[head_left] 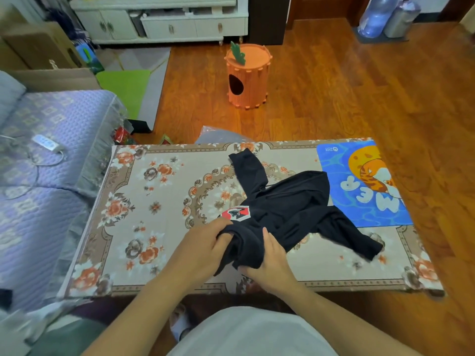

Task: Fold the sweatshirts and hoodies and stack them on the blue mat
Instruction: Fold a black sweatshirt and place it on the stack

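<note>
Both hands work at the near middle of the bench [144,191], which is covered by a flat cloth printed with orange and brown flowers and scrolled borders. The left hand [205,246] has its fingers curled into a bunched fold of the black hoodie [285,209], gripping the hem edge. The right hand [270,258], just beside it, holds the same bunch from the other side, thumb lying on top of the fabric and fingers tucked under it. Between them the cloth hangs in soft crumpled pleats.

The hoodie is a matte, limp knit. From the hands it spreads away and to the right. One sleeve reaches up and away past the left hand, the other trails out to the right of the right hand, its cuff lying on the floral cloth. A red, white and black patch [235,214] shows just beyond the left hand's knuckles.

Beyond and to the right of the right hand lies the blue mat [334,163], thin and flat, printed with an orange cartoon tiger and white letters. The hoodie's far edge overlaps the mat's near left side.

Far beyond the hands, on the glossy wooden floor [359,98], stands an orange carrot-shaped drum [248,78] with a dark oval hole. To the left of the left hand is a sofa [51,163] in quilted lavender fabric, with a white power strip [47,143] and its cord on it.
</note>
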